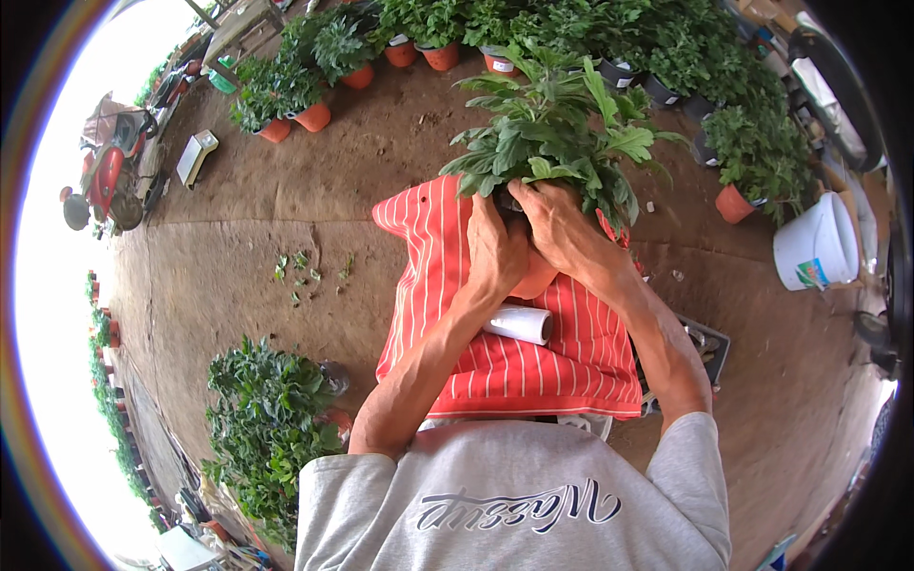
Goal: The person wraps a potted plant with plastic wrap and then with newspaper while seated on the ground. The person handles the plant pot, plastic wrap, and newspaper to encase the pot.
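On my lap, over a red apron with white stripes [428, 285], stands a leafy green potted plant [550, 135] in an orange-red plastic pot [535, 277]. My left hand [495, 239] grips the plant low down at the pot's top, on the left. From the right, my right hand [560, 218] is closed in at the base of the stems, close beside the left. Leaves hide the fingertips of both hands, so their exact hold is unclear. Just below the pot, a white roll of film or tape [520, 323] with a dark core lies on the apron.
Several potted plants [435, 28] curve around the far side. More foliage [264, 421] stands at my left. A white bucket [814, 243] is at right, a dark crate [703, 346] by my right arm. Leaf scraps [303, 275] litter the earth floor [235, 285]. A red motorcycle [107, 175] stands far left.
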`<action>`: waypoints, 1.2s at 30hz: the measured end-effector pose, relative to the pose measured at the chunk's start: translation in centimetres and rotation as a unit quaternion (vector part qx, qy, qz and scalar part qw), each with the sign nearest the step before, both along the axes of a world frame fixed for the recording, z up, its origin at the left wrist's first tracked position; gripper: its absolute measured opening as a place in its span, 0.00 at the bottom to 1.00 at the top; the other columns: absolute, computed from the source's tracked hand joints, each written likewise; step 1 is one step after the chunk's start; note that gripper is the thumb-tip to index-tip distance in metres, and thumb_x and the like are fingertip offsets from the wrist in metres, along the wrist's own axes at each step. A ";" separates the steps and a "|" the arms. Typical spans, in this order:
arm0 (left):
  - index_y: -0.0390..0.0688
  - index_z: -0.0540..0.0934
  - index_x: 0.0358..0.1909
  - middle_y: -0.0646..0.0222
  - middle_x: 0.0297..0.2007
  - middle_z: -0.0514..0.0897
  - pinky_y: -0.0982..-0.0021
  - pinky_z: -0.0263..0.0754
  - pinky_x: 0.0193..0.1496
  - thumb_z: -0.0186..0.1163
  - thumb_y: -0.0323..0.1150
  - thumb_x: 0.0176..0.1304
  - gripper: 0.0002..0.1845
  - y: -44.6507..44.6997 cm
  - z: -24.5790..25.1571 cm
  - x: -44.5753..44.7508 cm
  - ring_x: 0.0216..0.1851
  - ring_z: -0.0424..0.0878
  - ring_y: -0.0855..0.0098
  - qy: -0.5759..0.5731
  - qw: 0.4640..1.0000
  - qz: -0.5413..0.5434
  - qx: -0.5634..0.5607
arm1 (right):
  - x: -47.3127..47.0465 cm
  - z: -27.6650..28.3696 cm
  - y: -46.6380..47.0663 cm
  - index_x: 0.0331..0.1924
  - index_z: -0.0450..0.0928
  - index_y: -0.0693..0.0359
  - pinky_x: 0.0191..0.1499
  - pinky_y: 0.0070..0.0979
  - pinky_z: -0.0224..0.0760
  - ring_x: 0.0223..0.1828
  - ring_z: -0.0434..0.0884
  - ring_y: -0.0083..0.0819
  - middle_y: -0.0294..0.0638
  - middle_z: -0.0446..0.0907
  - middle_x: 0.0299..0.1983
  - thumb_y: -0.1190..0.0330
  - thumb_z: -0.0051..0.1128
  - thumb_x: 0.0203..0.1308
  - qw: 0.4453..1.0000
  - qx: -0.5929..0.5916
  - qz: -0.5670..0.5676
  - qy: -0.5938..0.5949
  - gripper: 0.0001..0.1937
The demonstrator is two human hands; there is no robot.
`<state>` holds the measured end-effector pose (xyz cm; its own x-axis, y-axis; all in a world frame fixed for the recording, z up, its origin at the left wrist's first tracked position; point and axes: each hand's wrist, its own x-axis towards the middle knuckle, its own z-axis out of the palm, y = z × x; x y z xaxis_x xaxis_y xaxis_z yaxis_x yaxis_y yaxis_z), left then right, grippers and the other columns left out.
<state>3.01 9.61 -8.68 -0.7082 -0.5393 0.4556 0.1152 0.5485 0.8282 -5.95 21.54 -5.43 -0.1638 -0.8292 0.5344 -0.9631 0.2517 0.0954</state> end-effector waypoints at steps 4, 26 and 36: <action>0.33 0.67 0.65 0.36 0.48 0.83 0.40 0.77 0.48 0.56 0.20 0.61 0.28 -0.1 -0.6 0.0 0.46 0.81 0.31 -0.014 0.999 -0.003 -0.032 | 0.0 -0.4 0.6 0.61 0.80 0.67 0.69 0.32 0.74 0.63 0.82 0.40 0.50 0.80 0.59 0.72 0.57 0.63 0.997 0.067 -0.041 -0.023 0.21; 0.33 0.63 0.73 0.39 0.60 0.79 0.45 0.79 0.57 0.67 0.26 0.60 0.39 -0.7 -3.2 0.2 0.54 0.82 0.36 -0.053 0.995 0.028 0.080 | 1.1 3.3 -0.7 0.52 0.83 0.74 0.55 0.48 0.80 0.53 0.84 0.63 0.62 0.86 0.48 0.87 0.52 0.59 0.937 -0.081 -0.076 -0.332 0.18; 0.33 0.62 0.73 0.40 0.53 0.83 0.44 0.79 0.52 0.64 0.24 0.58 0.40 1.1 -0.2 0.6 0.49 0.84 0.37 -0.057 0.993 0.046 0.095 | 0.6 1.6 -0.9 0.64 0.76 0.66 0.58 0.51 0.78 0.55 0.83 0.64 0.63 0.85 0.54 0.89 0.47 0.58 0.922 -0.095 -0.035 -0.373 0.28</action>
<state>3.56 10.68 -8.85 -0.6928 -0.6729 0.2593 -0.0277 0.3842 0.9229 -5.32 20.66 -3.86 -0.5942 -0.7055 0.3864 -0.7235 0.2590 -0.6398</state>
